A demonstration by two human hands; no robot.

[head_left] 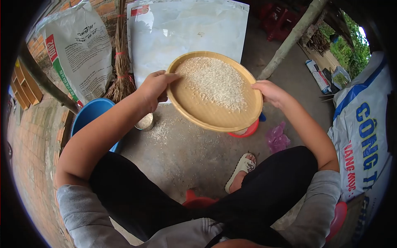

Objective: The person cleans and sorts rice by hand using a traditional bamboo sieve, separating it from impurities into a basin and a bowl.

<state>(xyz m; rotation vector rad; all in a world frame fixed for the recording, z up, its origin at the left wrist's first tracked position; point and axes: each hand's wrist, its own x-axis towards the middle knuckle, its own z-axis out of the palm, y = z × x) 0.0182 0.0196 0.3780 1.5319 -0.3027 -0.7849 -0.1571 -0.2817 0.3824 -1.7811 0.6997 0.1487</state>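
A round, shallow winnowing basket (194, 105) of tan woven bamboo is held up in front of me. Pale rice grains (219, 82) lie spread over its far and right part, while the near left part of the weave shows bare. My left hand (155, 87) grips the left rim, thumb over the top edge and fingers beneath. On the right rim, my right hand (269, 91) is closed in the same way; its fingers under the rim are mostly hidden. Below the basket, a red bowl (247, 131) is partly covered by it.
A blue tub (89, 117) and a small tin of grain (144, 122) stand at left, with grains scattered on the floor. A straw broom (120, 80), white board (186, 29) and feed sack (80, 49) are behind. A purple plastic bag (278, 137) and large printed sack (359, 124) lie right.
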